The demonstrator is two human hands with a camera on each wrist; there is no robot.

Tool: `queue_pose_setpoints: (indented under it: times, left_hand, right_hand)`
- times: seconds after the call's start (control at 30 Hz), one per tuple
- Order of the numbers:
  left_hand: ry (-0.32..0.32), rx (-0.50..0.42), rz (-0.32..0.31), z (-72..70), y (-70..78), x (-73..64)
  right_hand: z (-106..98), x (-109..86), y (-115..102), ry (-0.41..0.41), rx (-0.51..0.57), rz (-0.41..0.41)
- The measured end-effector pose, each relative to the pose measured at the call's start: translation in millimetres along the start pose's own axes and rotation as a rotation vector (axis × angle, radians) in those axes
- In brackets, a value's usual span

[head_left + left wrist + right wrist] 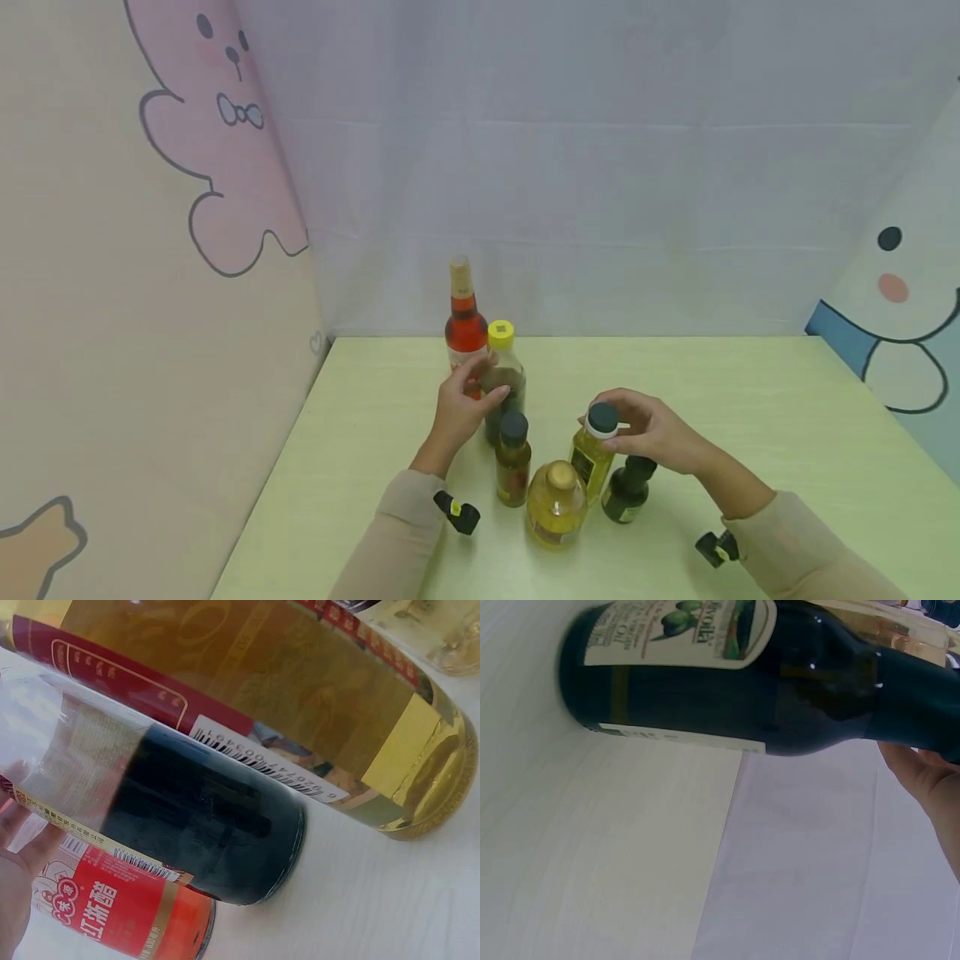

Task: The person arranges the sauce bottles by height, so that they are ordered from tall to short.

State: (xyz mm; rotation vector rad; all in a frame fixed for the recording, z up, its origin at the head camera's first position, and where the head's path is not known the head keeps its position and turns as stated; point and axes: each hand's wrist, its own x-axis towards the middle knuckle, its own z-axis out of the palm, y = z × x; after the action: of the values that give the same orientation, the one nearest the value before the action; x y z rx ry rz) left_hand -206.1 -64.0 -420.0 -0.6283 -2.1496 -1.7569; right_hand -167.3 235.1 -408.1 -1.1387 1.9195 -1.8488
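My left hand (459, 408) holds the upper part of a yellow-capped bottle of dark liquid (202, 810), thumb in front and fingers on its far side. Behind it stands a tall bottle of red vinegar (467, 332). Just nearer to me is a black-capped bottle with a red label (513, 471). My right hand (660, 433) grips a bottle of yellow oil (591, 460) around its neck, below the dark green cap. A dark olive oil bottle (705, 682) stands under the right hand, apart from its fingers as far as I can see.
A round gold-capped bottle of yellow liquid (557, 508) stands at the front of the group, close against the oil bottle. The pale table (750, 392) ends at a grey-white curtain (570, 183) at the back. A printed cloth wall (187, 375) borders its left side.
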Motion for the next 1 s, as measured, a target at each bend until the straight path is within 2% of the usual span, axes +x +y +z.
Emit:
queue_pose_setpoints:
  times: [0.13,0.3,0.43,0.67,1.0]
  left_hand:
    - [-0.010,0.005,0.000,0.9,0.5,3.2]
    - [-0.034,0.012,-0.041,2.6,2.3,7.9]
    - [-0.051,0.013,-0.051,3.4,-1.3,12.2]
    - [-0.047,-0.004,-0.037,10.3,-40.0,21.1]
    - [-0.053,-0.035,-0.028,13.6,-45.2,28.3]
  right_hand:
    - [-0.1,0.0,0.8,-0.002,0.003,0.000]
    - [-0.1,-0.4,-0.1,-0.001,0.011,0.004]
    - [-0.4,-0.2,-0.3,-0.006,0.005,0.003]
    - [-0.9,0.1,0.4,-0.005,-0.009,0.005]
    - [-0.2,0.4,0.5,0.005,-0.011,0.020]
